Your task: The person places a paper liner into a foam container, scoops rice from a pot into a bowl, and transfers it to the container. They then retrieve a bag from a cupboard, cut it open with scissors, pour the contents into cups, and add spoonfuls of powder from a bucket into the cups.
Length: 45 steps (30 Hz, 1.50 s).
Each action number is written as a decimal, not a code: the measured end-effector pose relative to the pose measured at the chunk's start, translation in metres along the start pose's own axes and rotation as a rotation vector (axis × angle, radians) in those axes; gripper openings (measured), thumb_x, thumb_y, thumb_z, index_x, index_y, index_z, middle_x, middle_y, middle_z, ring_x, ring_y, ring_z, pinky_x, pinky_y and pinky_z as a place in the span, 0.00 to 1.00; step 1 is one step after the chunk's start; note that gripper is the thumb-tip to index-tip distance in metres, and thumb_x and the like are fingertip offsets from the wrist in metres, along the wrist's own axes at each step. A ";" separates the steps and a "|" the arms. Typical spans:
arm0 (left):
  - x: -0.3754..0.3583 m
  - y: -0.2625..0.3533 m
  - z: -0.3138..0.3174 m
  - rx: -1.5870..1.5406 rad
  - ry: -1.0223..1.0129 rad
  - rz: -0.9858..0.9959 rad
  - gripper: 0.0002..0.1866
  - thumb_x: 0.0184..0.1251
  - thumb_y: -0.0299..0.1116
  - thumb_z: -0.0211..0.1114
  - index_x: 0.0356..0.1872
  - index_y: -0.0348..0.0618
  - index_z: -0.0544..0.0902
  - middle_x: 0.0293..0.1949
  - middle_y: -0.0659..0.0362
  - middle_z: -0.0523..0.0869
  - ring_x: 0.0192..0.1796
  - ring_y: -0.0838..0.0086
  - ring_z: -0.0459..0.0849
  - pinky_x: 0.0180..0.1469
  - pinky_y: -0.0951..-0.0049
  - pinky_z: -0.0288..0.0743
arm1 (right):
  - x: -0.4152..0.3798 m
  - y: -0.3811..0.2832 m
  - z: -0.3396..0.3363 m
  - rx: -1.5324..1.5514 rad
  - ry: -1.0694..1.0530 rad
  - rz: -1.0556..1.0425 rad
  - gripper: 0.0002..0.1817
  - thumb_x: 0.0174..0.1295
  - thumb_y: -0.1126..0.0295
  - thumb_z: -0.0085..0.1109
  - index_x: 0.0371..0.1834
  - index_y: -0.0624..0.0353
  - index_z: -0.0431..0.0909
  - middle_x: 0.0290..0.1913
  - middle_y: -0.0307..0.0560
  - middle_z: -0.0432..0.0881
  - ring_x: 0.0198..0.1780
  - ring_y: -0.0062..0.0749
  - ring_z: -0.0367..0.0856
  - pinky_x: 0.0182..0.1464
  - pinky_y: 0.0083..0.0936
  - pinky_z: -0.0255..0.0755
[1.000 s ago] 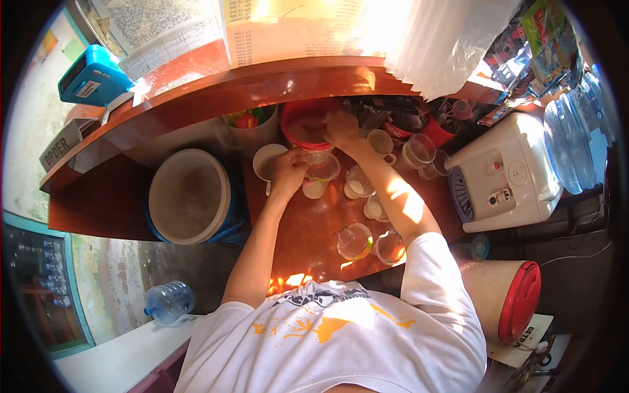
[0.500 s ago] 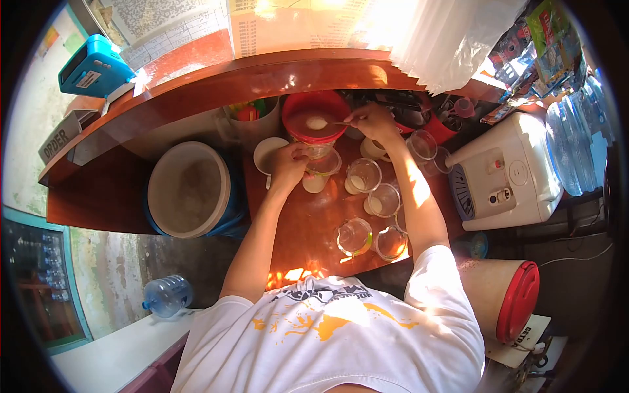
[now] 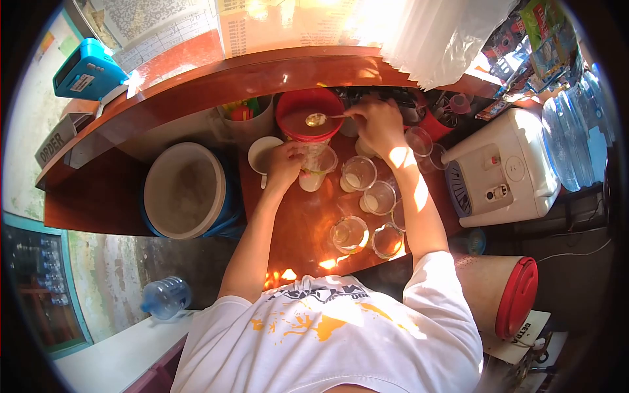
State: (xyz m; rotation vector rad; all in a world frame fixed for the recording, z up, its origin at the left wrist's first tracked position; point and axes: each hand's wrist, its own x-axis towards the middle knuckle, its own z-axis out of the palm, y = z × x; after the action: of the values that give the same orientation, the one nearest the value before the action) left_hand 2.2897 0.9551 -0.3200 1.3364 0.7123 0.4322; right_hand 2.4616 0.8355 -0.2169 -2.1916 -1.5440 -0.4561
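I can read "ORDER" on the small gray sign (image 3: 57,145) at the far left of the counter. The papers (image 3: 160,26) taped up at the far side have print too tiny for me to read

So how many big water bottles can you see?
3 at least: one water bottle lies on the floor at lower left, two stand at the right edge beside the dispenser. More may be hidden.

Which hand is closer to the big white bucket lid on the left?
Left. The left hand grips a cup just right of the white bucket lid. The right hand is farther right, holding a spoon over the red container.
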 end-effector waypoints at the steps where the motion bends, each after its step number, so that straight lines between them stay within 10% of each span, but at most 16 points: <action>1: 0.000 -0.002 0.000 0.003 0.012 0.005 0.15 0.59 0.18 0.54 0.49 0.27 0.74 0.41 0.50 0.83 0.29 0.71 0.84 0.20 0.75 0.82 | 0.006 0.004 0.020 -0.058 0.016 -0.026 0.06 0.50 0.71 0.59 0.27 0.47 0.86 0.28 0.40 0.81 0.34 0.36 0.82 0.46 0.34 0.68; 9: -0.002 0.004 -0.001 0.042 -0.011 0.007 0.16 0.59 0.18 0.54 0.50 0.27 0.74 0.41 0.49 0.83 0.32 0.70 0.84 0.22 0.74 0.83 | 0.033 0.000 0.128 -0.050 -0.375 0.180 0.09 0.44 0.68 0.58 0.29 0.44 0.86 0.34 0.45 0.85 0.40 0.41 0.83 0.48 0.39 0.75; 23: -0.002 -0.004 -0.004 0.066 -0.008 -0.016 0.17 0.61 0.17 0.53 0.52 0.29 0.73 0.47 0.49 0.82 0.33 0.71 0.84 0.23 0.76 0.83 | -0.005 0.028 0.003 0.436 -0.343 0.387 0.08 0.50 0.73 0.61 0.33 0.51 0.87 0.32 0.46 0.85 0.34 0.38 0.83 0.40 0.29 0.74; 27: -0.010 0.000 -0.003 0.047 -0.012 0.018 0.17 0.61 0.17 0.52 0.52 0.29 0.73 0.47 0.49 0.82 0.32 0.72 0.84 0.22 0.76 0.82 | -0.026 0.015 -0.021 0.229 -0.267 -0.050 0.09 0.49 0.74 0.61 0.32 0.50 0.86 0.31 0.42 0.83 0.33 0.40 0.80 0.37 0.27 0.69; 34: -0.068 -0.014 -0.006 0.229 -0.058 -0.002 0.17 0.64 0.19 0.51 0.54 0.30 0.73 0.52 0.48 0.81 0.24 0.76 0.83 0.20 0.81 0.76 | -0.023 0.008 -0.025 0.024 -0.129 -0.040 0.09 0.49 0.72 0.60 0.32 0.45 0.86 0.34 0.37 0.82 0.34 0.35 0.78 0.42 0.29 0.59; 45: -0.147 -0.073 -0.048 0.286 -0.346 0.048 0.18 0.61 0.21 0.57 0.53 0.39 0.79 0.45 0.52 0.86 0.40 0.71 0.86 0.38 0.76 0.78 | 0.030 0.016 0.092 -0.427 -0.122 -0.042 0.07 0.54 0.67 0.56 0.29 0.49 0.85 0.33 0.41 0.83 0.38 0.34 0.82 0.50 0.34 0.66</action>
State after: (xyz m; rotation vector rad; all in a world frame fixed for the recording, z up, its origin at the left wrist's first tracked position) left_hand 2.1433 0.8782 -0.3628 1.6494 0.4646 0.1315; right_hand 2.4894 0.9022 -0.2837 -2.5476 -1.6828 -0.7346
